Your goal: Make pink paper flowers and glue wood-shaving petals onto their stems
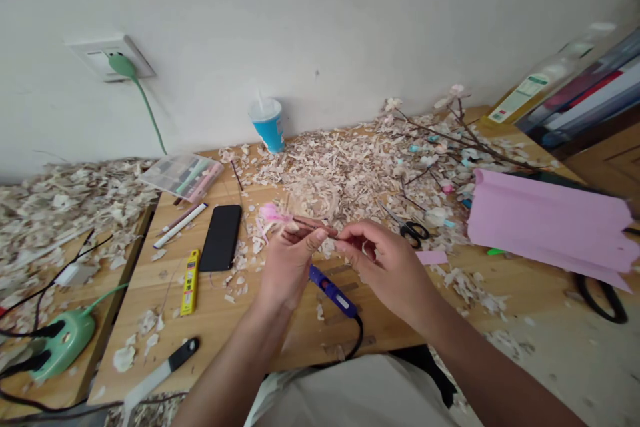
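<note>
My left hand [289, 259] is closed around a thin brown stem [306, 223] topped by a pink flower [274, 213], which sticks out to the left. At the stem's right end, my right hand [383, 259] pinches with thumb and forefinger. The two hands nearly meet over the wooden table [295, 347]. Below them lies a purple corded hand tool [334, 293], its tip hidden by my left hand. Black-handled scissors [415, 232] rest just beyond my right hand, near a small pink paper strip [431, 257].
Pale shavings [325, 173] cover the table's back. A blue cup [270, 130] stands by the wall. Leftward lie a phone [221, 237], a yellow box [190, 282] and a pen case [183, 175]. Flowering branches [450, 137] and pink paper [545, 227] lie right, near a bottle [535, 83].
</note>
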Tool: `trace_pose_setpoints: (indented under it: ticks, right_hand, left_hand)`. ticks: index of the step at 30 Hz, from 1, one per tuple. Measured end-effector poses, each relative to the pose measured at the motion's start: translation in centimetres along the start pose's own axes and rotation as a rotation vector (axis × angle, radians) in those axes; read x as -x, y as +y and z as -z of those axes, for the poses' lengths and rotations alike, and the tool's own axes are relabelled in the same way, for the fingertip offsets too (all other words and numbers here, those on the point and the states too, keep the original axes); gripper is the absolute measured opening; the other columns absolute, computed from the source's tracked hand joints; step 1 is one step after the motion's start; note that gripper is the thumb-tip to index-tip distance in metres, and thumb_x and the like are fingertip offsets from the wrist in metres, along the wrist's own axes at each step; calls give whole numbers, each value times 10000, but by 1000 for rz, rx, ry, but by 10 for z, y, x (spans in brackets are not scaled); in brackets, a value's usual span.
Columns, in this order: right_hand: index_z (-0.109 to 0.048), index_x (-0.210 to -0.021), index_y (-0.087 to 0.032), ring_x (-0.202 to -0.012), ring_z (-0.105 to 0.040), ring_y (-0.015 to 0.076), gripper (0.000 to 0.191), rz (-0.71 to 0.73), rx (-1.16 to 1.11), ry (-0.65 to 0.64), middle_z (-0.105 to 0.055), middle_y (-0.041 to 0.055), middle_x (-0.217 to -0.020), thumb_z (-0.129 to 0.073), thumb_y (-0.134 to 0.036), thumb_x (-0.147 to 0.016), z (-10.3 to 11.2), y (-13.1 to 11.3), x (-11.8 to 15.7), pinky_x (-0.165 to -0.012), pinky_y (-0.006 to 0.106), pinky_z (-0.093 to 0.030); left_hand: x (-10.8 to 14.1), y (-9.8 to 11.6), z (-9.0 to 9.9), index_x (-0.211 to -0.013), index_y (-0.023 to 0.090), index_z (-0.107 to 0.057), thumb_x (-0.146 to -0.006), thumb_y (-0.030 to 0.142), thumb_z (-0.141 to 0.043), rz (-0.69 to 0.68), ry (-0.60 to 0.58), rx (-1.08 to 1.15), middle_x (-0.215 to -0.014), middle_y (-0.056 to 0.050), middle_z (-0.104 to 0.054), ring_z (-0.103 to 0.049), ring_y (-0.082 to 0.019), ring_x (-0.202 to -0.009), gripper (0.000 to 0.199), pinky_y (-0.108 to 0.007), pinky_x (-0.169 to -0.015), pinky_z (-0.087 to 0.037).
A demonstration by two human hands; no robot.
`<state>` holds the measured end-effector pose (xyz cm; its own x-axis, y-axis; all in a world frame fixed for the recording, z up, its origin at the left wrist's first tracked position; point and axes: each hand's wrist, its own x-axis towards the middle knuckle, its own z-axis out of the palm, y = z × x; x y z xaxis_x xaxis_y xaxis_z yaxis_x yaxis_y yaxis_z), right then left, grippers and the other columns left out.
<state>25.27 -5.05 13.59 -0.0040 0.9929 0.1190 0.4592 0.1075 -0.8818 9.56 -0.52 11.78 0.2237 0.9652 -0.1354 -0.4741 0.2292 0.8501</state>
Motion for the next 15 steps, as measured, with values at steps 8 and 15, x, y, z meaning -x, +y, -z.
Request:
trace_pose_setpoints:
  ticks: [8, 15]
  right_hand:
    - [-606, -871, -209, -760, -581, 145, 306, -57, 2, -87, -623, -3, -785, -430, -408, -1023, 4, 1, -2, -715, 290, -424]
    - [-636, -1067, -249, -835, -620, 161, 244, -124, -85, -50, -678, 21, -965, -568, -455, -955, 10, 6, -2, -678, 277, -460]
  left_hand:
    - [0, -5, 4, -842, 231, -796, -703, 299, -888, 33, -58, -14, -928, -7, -789, -707, -127, -865, 180, -247, -866, -531]
    - [-5, -2, 1, -780, 199, -767, -703, 310, -887, -26, -9, -35, -796, 6, -753, -690, -115, -800, 180, -226, -839, -523]
